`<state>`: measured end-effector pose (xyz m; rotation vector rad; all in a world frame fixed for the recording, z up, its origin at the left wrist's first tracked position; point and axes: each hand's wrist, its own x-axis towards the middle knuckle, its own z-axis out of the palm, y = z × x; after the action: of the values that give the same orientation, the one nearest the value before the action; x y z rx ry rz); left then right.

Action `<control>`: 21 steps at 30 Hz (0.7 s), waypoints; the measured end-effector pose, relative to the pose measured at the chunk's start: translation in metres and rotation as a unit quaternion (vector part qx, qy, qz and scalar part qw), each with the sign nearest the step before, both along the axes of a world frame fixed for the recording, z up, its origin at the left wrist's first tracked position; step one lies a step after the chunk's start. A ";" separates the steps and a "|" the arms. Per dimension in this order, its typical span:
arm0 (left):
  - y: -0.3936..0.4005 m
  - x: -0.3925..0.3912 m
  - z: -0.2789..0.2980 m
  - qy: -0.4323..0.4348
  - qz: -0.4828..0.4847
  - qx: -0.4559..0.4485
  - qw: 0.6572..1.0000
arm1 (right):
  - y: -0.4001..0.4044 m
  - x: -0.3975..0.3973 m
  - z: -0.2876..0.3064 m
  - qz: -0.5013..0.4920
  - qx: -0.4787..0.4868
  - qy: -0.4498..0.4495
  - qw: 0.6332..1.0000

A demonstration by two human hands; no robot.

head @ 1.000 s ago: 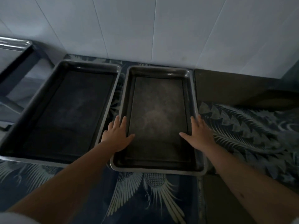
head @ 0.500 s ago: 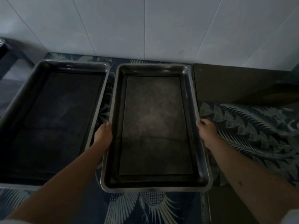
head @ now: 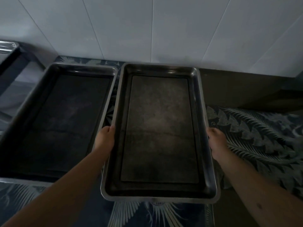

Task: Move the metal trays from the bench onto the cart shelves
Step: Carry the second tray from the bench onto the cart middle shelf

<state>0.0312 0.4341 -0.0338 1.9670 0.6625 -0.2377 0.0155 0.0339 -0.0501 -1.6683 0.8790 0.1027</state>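
Both hands hold one metal tray by its long sides, over the bench.

The left hand (head: 105, 140) curls round the left rim of the held tray (head: 159, 128), and the right hand (head: 217, 141) grips the right rim. The fingers wrap under the edges, mostly hidden, so the tray lies between the two sets of fingers, its long axis running away from the person toward the tiled wall (head: 147, 27). Each hand sits about midway along its side, neither nearer. The second tray (head: 68, 115) lies just outside the left fingers on the patterned bench cloth (head: 262, 131); carrying likely means swinging left, toward the metal frame (head: 9, 49) there.
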 end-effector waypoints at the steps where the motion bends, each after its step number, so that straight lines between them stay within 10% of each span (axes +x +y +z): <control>1: 0.002 -0.003 0.006 -0.003 0.005 -0.012 1.000 | 0.000 -0.002 0.005 0.002 0.002 -0.010 1.000; 21: 0.183 -0.233 0.086 -0.056 0.256 -0.023 0.965 | 0.200 -0.060 0.088 0.221 0.056 -0.064 0.972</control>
<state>-0.2021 0.6175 0.0519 1.6846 1.0504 0.1722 -0.0444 0.2341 0.0378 -1.7190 0.3873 0.3386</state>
